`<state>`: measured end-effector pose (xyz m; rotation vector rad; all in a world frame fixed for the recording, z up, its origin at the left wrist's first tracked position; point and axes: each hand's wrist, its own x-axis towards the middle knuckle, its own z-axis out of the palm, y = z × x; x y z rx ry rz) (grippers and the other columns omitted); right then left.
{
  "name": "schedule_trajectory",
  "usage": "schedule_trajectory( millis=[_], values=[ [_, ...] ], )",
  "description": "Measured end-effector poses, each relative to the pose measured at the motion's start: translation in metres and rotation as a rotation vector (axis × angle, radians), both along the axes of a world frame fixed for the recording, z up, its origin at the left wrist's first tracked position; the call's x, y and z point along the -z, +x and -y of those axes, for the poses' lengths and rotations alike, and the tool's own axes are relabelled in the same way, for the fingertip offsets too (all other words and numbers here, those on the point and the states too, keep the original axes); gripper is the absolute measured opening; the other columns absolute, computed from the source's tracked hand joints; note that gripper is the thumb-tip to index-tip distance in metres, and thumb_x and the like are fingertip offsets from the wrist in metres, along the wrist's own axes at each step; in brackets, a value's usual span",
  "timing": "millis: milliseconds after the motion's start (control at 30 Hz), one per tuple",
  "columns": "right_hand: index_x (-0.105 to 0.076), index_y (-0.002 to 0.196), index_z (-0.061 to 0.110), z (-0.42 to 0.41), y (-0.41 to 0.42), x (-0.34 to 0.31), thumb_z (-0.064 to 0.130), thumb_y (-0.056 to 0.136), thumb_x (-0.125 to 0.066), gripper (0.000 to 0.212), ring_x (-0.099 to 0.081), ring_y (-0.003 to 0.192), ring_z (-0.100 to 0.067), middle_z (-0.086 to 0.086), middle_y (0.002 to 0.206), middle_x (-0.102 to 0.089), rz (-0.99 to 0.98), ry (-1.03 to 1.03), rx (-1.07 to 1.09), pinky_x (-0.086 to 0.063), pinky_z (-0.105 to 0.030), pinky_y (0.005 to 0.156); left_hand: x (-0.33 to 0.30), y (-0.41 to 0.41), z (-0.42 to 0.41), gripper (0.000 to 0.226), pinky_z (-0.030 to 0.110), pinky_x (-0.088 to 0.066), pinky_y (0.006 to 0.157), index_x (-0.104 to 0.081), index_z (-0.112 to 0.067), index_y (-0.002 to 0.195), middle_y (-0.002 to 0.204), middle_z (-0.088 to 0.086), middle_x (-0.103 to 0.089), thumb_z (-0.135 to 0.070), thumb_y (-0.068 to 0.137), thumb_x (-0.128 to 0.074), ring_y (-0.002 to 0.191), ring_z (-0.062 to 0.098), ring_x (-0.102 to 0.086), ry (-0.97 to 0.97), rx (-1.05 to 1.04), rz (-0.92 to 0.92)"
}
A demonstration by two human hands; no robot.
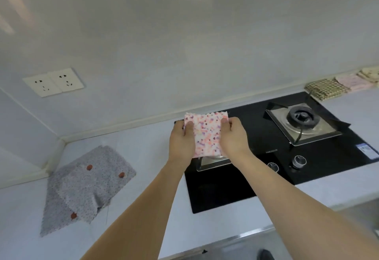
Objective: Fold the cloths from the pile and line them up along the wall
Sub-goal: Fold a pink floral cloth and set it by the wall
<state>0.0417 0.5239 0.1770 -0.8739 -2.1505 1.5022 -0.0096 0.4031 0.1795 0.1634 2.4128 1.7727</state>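
A folded pink cloth with purple and orange speckles (207,134) is held up in the air over the left part of the hob. My left hand (181,141) grips its left edge and my right hand (233,136) grips its right edge, thumbs on the near face. The pile of grey dotted cloths (86,186) lies spread on the counter at the left, near the corner. Along the wall at the far right lies a row of folded cloths: a green checked one (326,89), a pale pink one (352,81) and a cream patterned one (369,74).
A black glass hob (235,188) fills the counter's middle, with a burner (301,118) on a steel tray and two knobs (298,161) near its front. A double wall socket (53,82) sits at the upper left. The counter's front edge runs along the bottom right.
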Motion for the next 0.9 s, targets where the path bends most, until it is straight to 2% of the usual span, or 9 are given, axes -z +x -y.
schedule_trajectory(
  millis=[67,167,233,300,433,533,633,767,900],
  values=[
    [-0.048,0.105,0.011,-0.042,0.013,0.001,0.034,0.103,-0.033,0.027,-0.05,0.073,-0.007,0.006,0.083,-0.051,-0.005,-0.022,0.016,-0.04,-0.024,0.063,-0.001,0.01,-0.04,0.025,0.039,-0.051,0.072,-0.05,-0.017,0.086,0.079,0.001,-0.054,-0.035,0.102,-0.041,0.074,0.017,-0.054,-0.003,0.042,-0.015],
    [-0.047,0.109,0.011,-0.108,0.029,0.004,0.036,0.103,-0.032,0.029,-0.048,0.073,-0.005,0.004,0.088,-0.051,-0.001,-0.028,0.033,-0.035,-0.02,0.058,-0.001,0.024,-0.106,0.022,0.03,-0.046,0.067,-0.051,-0.019,0.093,0.08,0.0,-0.055,-0.036,0.102,-0.04,0.072,0.015,-0.053,-0.013,0.063,-0.022],
    [-0.049,0.112,0.011,-0.151,0.036,0.005,0.037,0.103,-0.032,0.032,-0.051,0.078,-0.01,0.0,0.093,-0.053,0.005,-0.031,0.026,-0.037,-0.023,0.062,-0.002,0.035,-0.15,0.019,0.023,-0.043,0.062,-0.05,-0.022,0.098,0.081,-0.004,-0.055,-0.037,0.103,-0.039,0.071,0.01,-0.053,-0.026,0.059,-0.013],
    [-0.05,0.114,0.01,-0.187,0.044,0.007,0.038,0.103,-0.032,0.035,-0.053,0.086,-0.017,-0.003,0.096,-0.055,0.032,-0.031,0.03,-0.039,-0.027,0.069,0.001,0.046,-0.186,0.016,0.019,-0.037,0.057,-0.047,-0.028,0.092,0.074,-0.008,-0.048,-0.037,0.103,-0.038,0.064,0.005,-0.045,-0.041,0.05,-0.003],
    [-0.049,0.122,0.011,-0.241,0.055,0.008,0.036,0.103,-0.032,0.035,-0.054,0.096,-0.017,-0.002,0.104,-0.055,0.074,-0.037,0.015,-0.039,-0.03,0.081,0.002,0.052,-0.242,0.013,0.021,-0.036,0.056,-0.046,-0.027,0.095,0.073,-0.006,-0.047,-0.035,0.103,-0.038,0.062,0.008,-0.043,-0.037,0.056,0.014],
    [-0.049,0.122,0.01,-0.281,0.056,0.01,0.037,0.103,-0.032,0.037,-0.053,0.086,-0.011,0.001,0.098,-0.055,0.085,-0.064,0.073,-0.042,-0.029,0.076,0.008,0.049,-0.285,0.011,0.014,-0.035,0.057,-0.045,-0.03,0.095,0.072,-0.013,-0.044,-0.034,0.103,-0.038,0.061,-0.001,-0.041,-0.034,0.086,0.034],
    [-0.048,0.12,0.013,-0.328,0.066,0.014,0.042,0.102,-0.032,0.037,-0.056,0.096,-0.015,-0.001,0.101,-0.056,0.062,-0.127,0.158,-0.05,-0.031,0.079,0.013,0.049,-0.339,0.015,0.01,-0.033,0.058,-0.045,-0.033,0.09,0.077,-0.017,-0.043,-0.034,0.104,-0.038,0.067,-0.004,-0.043,-0.031,0.171,0.057],
    [-0.048,0.11,0.012,-0.406,0.085,0.016,0.041,0.102,-0.035,0.033,-0.054,0.087,-0.014,0.002,0.094,-0.053,0.022,-0.127,0.214,-0.041,-0.023,0.064,0.013,0.062,-0.415,0.021,0.018,-0.041,0.065,-0.052,-0.021,0.113,0.097,-0.011,-0.057,-0.034,0.102,-0.04,0.091,0.005,-0.057,-0.004,0.213,0.088],
    [-0.049,0.101,0.01,-0.491,0.095,0.022,0.041,0.102,-0.035,0.033,-0.05,0.075,-0.014,0.003,0.082,-0.049,0.016,-0.12,0.21,-0.037,-0.026,0.06,0.009,0.074,-0.496,0.024,0.027,-0.045,0.072,-0.053,-0.018,0.112,0.092,-0.013,-0.051,-0.034,0.102,-0.04,0.084,0.005,-0.053,-0.02,0.207,0.111]
  ],
)
